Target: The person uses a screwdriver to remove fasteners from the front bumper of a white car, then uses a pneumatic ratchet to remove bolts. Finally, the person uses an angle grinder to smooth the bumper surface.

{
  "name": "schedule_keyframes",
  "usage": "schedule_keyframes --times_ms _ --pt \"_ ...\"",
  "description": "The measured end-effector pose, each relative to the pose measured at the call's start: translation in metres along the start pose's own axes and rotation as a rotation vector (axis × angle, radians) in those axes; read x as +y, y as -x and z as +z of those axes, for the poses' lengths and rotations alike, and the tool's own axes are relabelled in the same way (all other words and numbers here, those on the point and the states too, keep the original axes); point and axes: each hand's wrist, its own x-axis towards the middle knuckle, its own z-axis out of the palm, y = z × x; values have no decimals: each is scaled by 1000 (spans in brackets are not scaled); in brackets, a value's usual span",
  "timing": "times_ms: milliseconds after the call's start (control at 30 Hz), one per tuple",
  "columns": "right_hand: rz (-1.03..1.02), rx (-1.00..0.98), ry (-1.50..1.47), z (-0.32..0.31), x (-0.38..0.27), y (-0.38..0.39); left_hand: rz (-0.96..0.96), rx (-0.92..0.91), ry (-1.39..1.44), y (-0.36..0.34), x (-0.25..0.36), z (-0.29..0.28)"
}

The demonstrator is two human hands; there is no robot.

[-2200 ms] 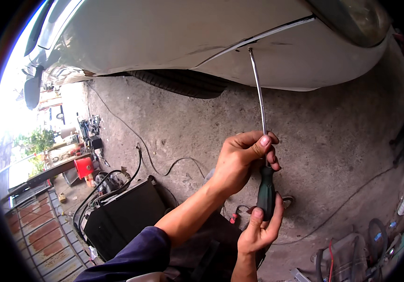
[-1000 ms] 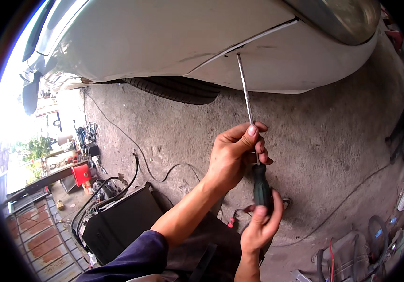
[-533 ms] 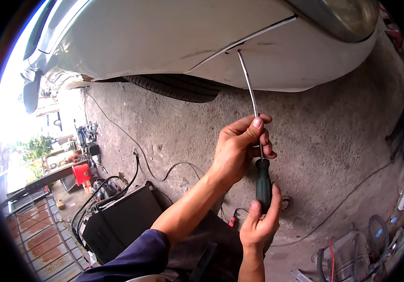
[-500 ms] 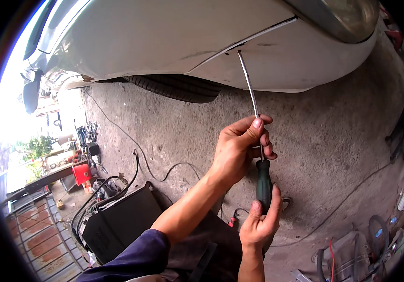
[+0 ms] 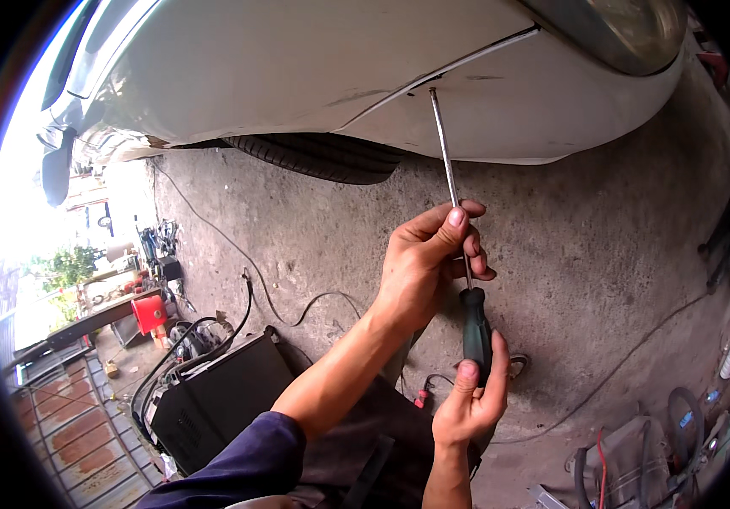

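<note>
Right hand (image 5: 469,405) clasps the dark green handle of a long, slim steel-shafted screwdriver (image 5: 475,327), nearest the camera. Left hand (image 5: 429,263) pinches the shaft just above the handle, steadying it. Rigid and light by its look, the bare shaft probably slick, it is best gripped at the handle. Its tip meets the seam of the white car body panel (image 5: 314,59) beyond.

Outdoor workshop yard in bright daylight. A rough grey concrete floor (image 5: 603,246) fills the centre. At 12 o'clock, a white car body (image 5: 297,59) above a black tyre (image 5: 322,157). A black cable (image 5: 238,254) trails toward 9 o'clock, where a red container (image 5: 149,312) stands. At 7 o'clock, a black box-shaped machine (image 5: 212,399) beside a rusty metal grille (image 5: 68,433).
</note>
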Motion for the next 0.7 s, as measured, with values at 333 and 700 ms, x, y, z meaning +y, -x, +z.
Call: schedule_keyframes --times_ms 333,700 --pt "147 -92 -63 -1 -3 2 14 -47 31 -7 -1 -1" --pt "788 -175 -792 -5 -17 -9 21 -48 42 -13 1 -6"
